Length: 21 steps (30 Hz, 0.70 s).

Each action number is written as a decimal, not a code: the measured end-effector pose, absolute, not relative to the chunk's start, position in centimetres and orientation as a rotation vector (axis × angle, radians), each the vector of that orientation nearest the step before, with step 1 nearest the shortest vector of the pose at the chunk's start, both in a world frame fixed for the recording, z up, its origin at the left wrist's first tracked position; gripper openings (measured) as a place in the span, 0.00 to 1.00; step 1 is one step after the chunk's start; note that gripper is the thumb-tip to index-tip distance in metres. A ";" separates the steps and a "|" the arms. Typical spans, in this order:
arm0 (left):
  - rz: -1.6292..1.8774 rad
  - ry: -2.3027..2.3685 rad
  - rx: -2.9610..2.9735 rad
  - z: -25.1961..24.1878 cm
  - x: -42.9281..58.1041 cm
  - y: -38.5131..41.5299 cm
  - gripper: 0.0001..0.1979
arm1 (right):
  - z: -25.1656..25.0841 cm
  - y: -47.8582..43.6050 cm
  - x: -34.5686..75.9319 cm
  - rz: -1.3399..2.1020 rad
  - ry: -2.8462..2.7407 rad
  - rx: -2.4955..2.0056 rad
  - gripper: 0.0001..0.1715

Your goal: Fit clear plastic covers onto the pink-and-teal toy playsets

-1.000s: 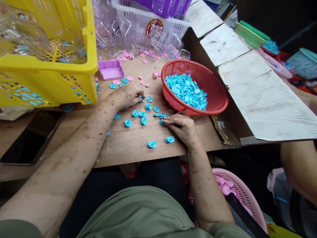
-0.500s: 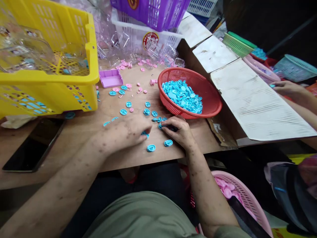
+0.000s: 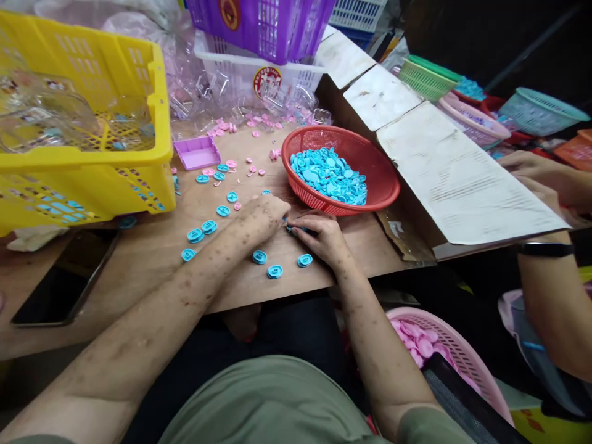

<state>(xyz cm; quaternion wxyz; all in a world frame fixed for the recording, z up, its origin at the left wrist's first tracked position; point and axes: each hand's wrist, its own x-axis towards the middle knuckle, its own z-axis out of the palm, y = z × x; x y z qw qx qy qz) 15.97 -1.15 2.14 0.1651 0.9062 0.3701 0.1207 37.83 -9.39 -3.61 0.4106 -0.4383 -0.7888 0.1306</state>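
Blue discs (image 3: 274, 271) lie scattered on the table (image 3: 152, 246) beside the red basket (image 3: 382, 176). Head view: left hand (image 3: 263, 217) and right hand (image 3: 324, 237) are curled, fingertips meeting over one disc; the grip is hidden. Probably light, stiff, slick plastic. Pinch at the rim.

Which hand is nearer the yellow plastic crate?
Left. The left hand is right of the yellow plastic crate; the right hand is farther right, by the red plastic mesh basket.
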 end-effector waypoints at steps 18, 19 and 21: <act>0.328 0.841 2.632 3.8 13.7 1.0 0.10 | -3.3 -10.1 38.6 0.406 -1.920 -1.060 0.07; 0.362 0.841 2.602 3.7 13.3 1.4 0.09 | -3.2 -10.1 38.7 0.384 -1.915 -1.063 0.07; 0.422 0.880 2.551 3.4 12.8 2.3 0.09 | -3.1 -10.1 38.6 0.325 -1.903 -1.053 0.06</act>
